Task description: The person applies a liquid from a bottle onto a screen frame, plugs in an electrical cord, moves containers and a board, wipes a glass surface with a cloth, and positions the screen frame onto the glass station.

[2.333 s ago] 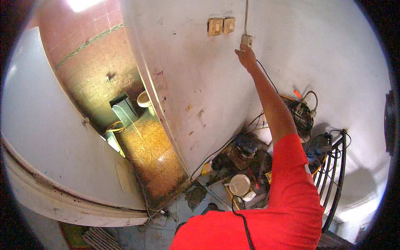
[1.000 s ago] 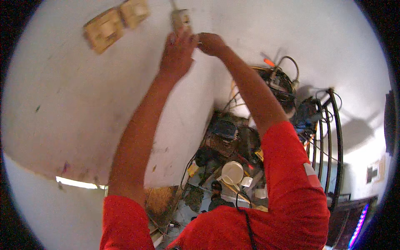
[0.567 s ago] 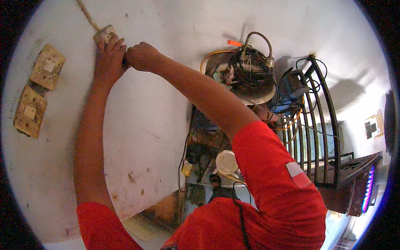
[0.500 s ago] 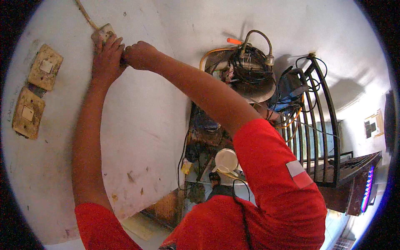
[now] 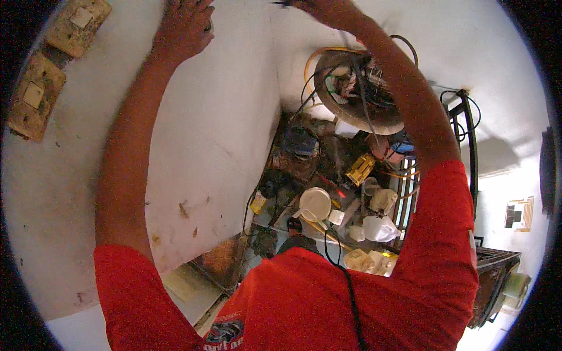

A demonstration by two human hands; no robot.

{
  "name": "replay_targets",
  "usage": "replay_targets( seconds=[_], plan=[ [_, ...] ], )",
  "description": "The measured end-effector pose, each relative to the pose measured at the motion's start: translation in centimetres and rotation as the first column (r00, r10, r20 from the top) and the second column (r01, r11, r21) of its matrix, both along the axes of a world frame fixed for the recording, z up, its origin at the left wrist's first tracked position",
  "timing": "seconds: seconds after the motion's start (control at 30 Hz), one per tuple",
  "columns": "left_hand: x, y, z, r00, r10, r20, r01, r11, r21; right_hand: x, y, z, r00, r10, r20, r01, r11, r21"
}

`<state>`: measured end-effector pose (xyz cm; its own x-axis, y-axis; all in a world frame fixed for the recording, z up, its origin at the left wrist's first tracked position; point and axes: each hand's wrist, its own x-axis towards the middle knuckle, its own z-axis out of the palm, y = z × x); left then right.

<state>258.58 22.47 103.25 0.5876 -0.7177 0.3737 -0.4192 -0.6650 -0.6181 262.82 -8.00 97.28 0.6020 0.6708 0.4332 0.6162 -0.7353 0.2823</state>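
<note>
1 small dark object [image 5: 281, 3] is held at the top edge of view; the right hand's [image 5: 325, 9] grip is clamped on it. The left hand [image 5: 184, 27] is raised near the white wall [image 5: 216, 111]; its grip is cut by the frame, state can't be told. 2 stained switch plates [image 5: 36, 98] are mounted left of it. Below, 1 round whitish vessel [image 5: 315, 203] and 1 yellow object [image 5: 360, 169] are seen amid clutter.
</note>
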Motion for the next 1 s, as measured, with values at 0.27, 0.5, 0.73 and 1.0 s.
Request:
replay_targets(
  seconds=[0.27,0.5,0.73,1.0],
  plan=[
    [0.6,-0.3,-0.7,0.989,-0.145,0.010,0.146,0.989,-0.039,-8.9,-10.7,-16.8,0.797,-0.446,-0.407,0.506,0.861,0.049],
    [0.4,-2.0,-0.4,0.994,-0.085,0.063,0.082,0.995,0.059,-9.9,-17.6,-32.5,0.408,-0.707,-0.578,0.860,0.510,-0.018],
    [1.5,-1.7,-1.6,0.968,-0.233,0.092,0.233,0.972,0.013,-12.1,-19.0,-38.3,0.362,-0.740,-0.567,0.879,0.474,-0.058],
    [2.3,-1.4,-1.6,0.962,-0.245,0.124,0.254,0.965,-0.066,-13.2,-19.4,-38.2,0.348,-0.717,-0.604,0.909,0.417,0.029]
  ],
)
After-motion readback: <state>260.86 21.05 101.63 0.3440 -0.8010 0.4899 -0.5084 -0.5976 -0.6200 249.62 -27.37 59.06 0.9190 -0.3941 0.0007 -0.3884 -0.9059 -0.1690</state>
